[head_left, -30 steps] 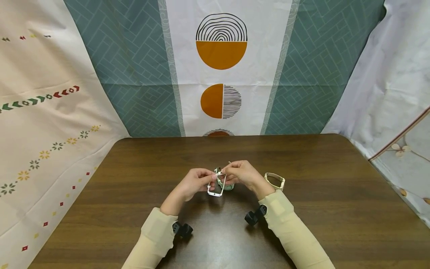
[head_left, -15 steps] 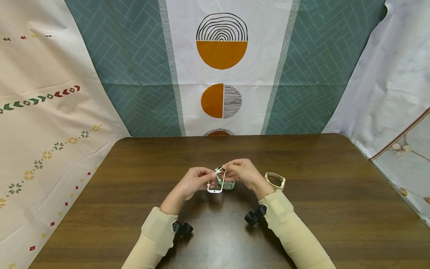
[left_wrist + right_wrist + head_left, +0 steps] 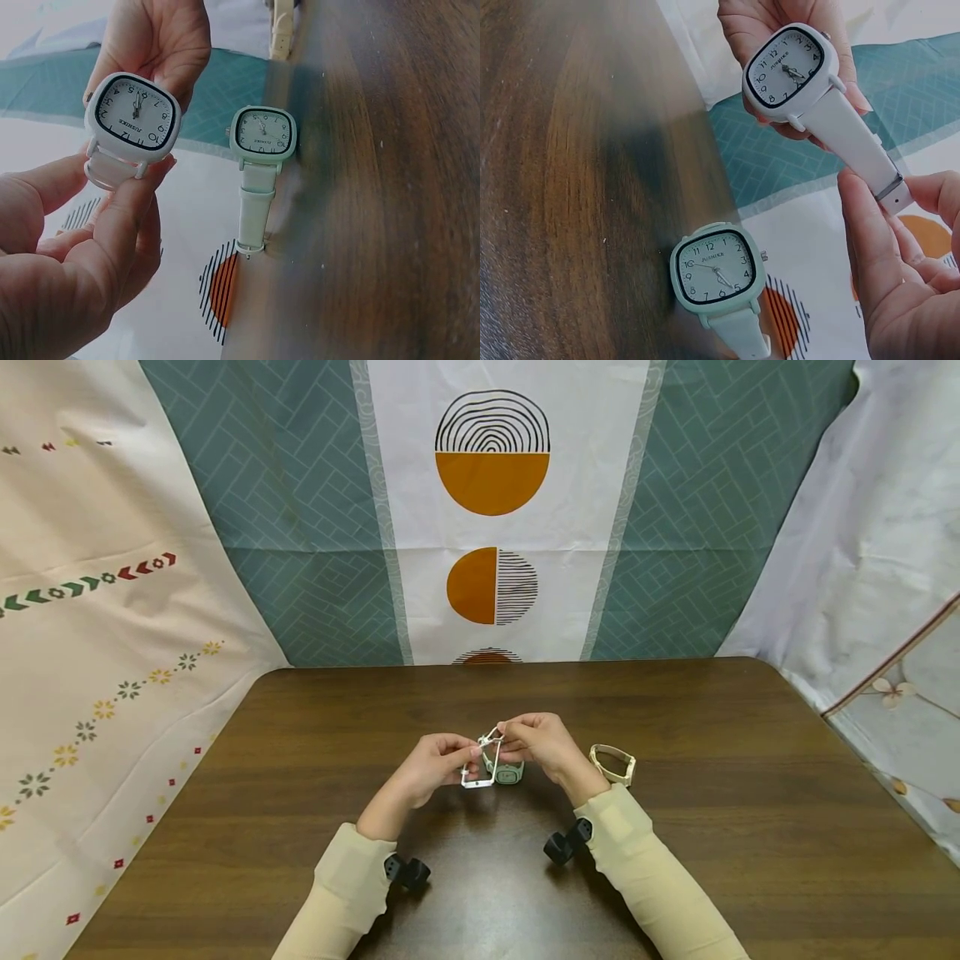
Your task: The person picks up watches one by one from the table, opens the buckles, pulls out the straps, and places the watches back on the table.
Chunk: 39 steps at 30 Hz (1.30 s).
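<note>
Both hands hold a white wristwatch [image 3: 477,784] in the air over the middle of the table. My left hand [image 3: 441,762] grips it on the left side, fingers around the strap close to the squarish case [image 3: 135,116]. On the other side, my right hand [image 3: 543,745] pinches the end of the white strap [image 3: 851,133], where a dark metal buckle pin and a strap hole show. Just behind the held watch, a mint-green wristwatch [image 3: 510,773] stands on the table, its dial [image 3: 717,268] facing me and its strap partly hidden by the hands.
To the right of my right hand lies a cream wristwatch [image 3: 613,762] with its strap in a loop. A brown wooden table [image 3: 750,810] carries everything, with patterned cloth [image 3: 315,510] hanging behind and at both sides.
My right hand has risen slightly, drawing the strap end up and right, so a small strap loop shows between the hands. The white watch's case has tipped up a little.
</note>
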### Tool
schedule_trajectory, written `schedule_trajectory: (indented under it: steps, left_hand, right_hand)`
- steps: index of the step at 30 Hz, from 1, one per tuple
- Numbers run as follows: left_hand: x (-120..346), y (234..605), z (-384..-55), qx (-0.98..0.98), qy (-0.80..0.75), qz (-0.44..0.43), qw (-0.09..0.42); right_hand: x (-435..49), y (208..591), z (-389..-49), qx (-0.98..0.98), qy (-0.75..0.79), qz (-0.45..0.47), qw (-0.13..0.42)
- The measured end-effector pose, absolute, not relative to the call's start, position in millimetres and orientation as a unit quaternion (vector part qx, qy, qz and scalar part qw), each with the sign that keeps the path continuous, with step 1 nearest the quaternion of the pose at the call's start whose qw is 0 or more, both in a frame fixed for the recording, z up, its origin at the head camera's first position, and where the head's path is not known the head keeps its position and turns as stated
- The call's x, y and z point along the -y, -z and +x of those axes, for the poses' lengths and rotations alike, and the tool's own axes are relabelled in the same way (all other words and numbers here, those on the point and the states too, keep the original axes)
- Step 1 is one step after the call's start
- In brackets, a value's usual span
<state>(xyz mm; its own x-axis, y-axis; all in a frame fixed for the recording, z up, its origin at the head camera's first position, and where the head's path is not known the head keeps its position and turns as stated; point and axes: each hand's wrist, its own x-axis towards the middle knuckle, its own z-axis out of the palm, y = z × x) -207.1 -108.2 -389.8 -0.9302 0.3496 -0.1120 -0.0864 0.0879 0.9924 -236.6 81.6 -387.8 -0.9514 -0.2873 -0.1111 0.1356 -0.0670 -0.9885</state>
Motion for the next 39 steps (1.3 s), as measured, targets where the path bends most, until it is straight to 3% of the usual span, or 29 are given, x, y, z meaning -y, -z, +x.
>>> schedule_trajectory:
  steps: [39]
  left_hand:
    - [108.2,391.7,-206.0,-0.726,-0.663,0.087,0.16]
  right_hand:
    - [-78.1,388.5,-233.1,-0.672,0.728,-0.053,0.127]
